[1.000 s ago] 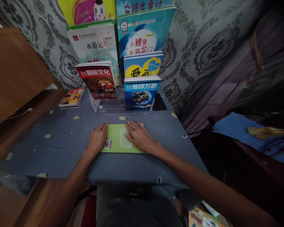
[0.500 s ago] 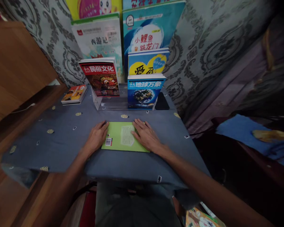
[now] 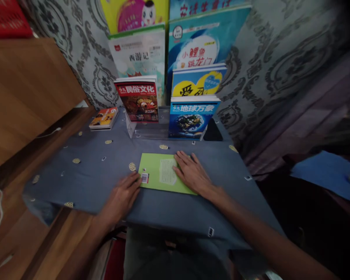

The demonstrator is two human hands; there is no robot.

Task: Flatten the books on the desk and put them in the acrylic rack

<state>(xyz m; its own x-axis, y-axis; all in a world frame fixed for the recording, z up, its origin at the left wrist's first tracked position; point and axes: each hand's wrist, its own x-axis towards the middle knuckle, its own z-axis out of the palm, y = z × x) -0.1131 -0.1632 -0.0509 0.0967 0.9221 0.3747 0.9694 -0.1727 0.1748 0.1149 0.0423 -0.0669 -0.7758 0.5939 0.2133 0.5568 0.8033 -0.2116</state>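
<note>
Left of centre in the lower half of the frame, the left hand (image 3: 123,195) is lying by the lower left corner of the green book (image 3: 154,168); it has slid down from the upper left corner, which is now showing bare. Motion is blurring its fingers, so I cannot tell whether they are pinching the edge or only lying beside it. The book is lying flat and closed at the centre, and on its right end the right hand (image 3: 194,175) is staying spread, palm down, gripping nothing; it alone is plainly steadying the book.

At the left edge, a wooden panel (image 3: 32,101) is showing smooth brown grain. Farther right, small orange books (image 3: 103,118) are forming a squared stack on the soft grey-blue tablecloth (image 3: 177,206). At upper centre, a glossy red book (image 3: 142,107) and a blue book (image 3: 189,120) are leaning back. At far right, a blue cloth (image 3: 323,171) is lying matt.
</note>
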